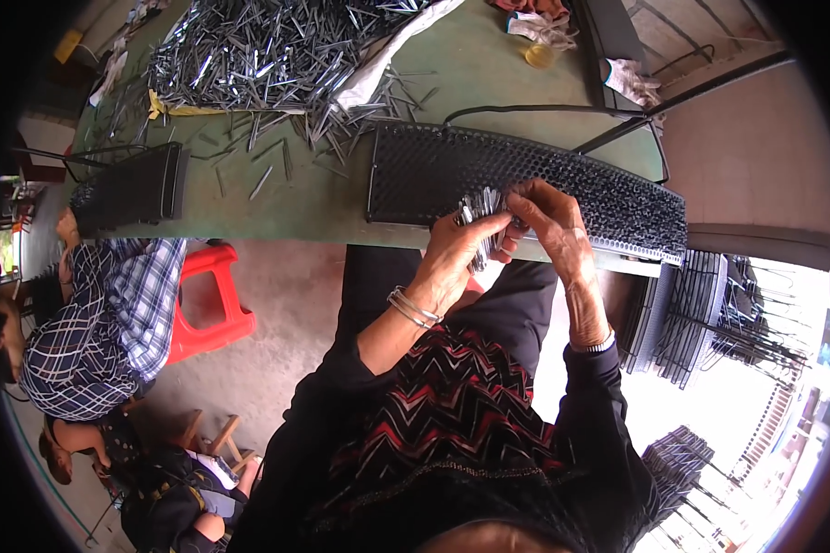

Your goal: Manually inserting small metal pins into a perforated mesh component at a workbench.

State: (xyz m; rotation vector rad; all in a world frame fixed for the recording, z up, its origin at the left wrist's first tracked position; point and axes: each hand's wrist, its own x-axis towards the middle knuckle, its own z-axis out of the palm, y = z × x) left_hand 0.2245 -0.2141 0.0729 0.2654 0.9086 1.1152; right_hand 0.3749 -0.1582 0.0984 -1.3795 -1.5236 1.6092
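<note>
My left hand [454, 253] is closed around a bundle of thin shiny metal strips [478, 210], held upright over the table's front edge. Close beside it, my right hand [551, 226] has its thumb and fingers pinched together near the left fingertips; whatever lies in the pinch is too small to make out. Just beyond both hands rests a long black perforated rack [415, 170]. Its left part shows rows of bare holes, while many small dark pieces fill the right part.
A large heap of similar strips [258, 55] lies on a sheet on the green table [332, 207], with several scattered loose. Another black rack [138, 189] stands at left, near a seated person in checks [92, 332] and a red stool [212, 304]. More racks [682, 313] stack at right.
</note>
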